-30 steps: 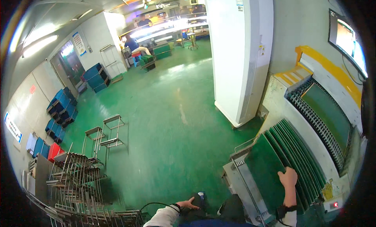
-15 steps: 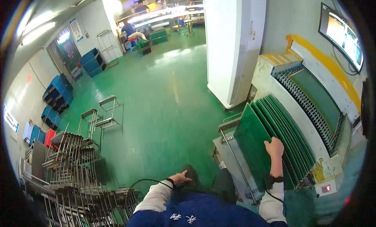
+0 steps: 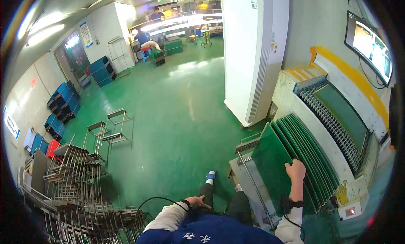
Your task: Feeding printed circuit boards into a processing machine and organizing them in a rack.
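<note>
My right hand (image 3: 296, 171) is closed on the upper edge of a flat green panel (image 3: 272, 162), its fingers curled over the rim. Several more green panels (image 3: 314, 147) stand upright side by side behind it in a metal rack (image 3: 259, 189). Which single panel the fingers hold is partly hidden by the hand. Down by my dark trouser leg, my left hand (image 3: 199, 202) rests with fingers stretched out and nothing in them.
A conveyor machine (image 3: 337, 113) with a green panel among its rollers runs along the right. Beyond the rack rises a tall white cabinet (image 3: 242, 54). Empty metal racks (image 3: 78, 176) crowd the left, near blue bins (image 3: 63, 100). Two people work far off.
My left leg has stretched forward, bringing a blue-and-white shoe into sight. My left hand has shifted slightly down. The right hand keeps its hold on the panel, while the whole view has tilted a little.
</note>
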Motion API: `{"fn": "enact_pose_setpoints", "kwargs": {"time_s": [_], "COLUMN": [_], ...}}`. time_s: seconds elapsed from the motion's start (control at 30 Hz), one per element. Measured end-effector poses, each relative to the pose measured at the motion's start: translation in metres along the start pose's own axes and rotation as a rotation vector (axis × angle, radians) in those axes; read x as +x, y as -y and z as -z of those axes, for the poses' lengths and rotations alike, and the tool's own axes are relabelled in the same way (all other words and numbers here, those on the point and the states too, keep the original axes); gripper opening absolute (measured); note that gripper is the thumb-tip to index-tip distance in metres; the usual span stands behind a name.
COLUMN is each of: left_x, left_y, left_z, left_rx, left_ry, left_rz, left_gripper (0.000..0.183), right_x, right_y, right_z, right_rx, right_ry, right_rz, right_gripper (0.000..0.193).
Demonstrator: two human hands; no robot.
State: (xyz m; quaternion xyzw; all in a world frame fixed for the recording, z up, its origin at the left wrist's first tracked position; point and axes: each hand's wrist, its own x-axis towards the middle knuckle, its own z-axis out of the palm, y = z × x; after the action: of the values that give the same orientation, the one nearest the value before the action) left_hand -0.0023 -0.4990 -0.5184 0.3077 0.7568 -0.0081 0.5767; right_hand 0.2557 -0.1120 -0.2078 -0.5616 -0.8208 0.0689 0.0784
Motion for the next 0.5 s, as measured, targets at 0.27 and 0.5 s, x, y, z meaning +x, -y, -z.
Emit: {"fn": "enact_pose_setpoints", "kwargs": {"time_s": [0.27,0.5], "left_x": [0.023,0.015], "left_y": [0.056,0.008], "left_z": [-0.005,0.003], "left_rx": [0.080,0.062], "left_ry": [0.086,-0.008], "left_rz": [-0.273,-0.065], "left_gripper": [0.120,0.120], "right_x": [0.008,-0.001], "right_y": [0.018,0.005], "right_z": [-0.010,0.007], "right_rx": [0.015,-0.003], "right_ry": [-0.042,-0.009], "right_rz": [0.066,-0.051], "right_gripper": [0.043,0.048]}}
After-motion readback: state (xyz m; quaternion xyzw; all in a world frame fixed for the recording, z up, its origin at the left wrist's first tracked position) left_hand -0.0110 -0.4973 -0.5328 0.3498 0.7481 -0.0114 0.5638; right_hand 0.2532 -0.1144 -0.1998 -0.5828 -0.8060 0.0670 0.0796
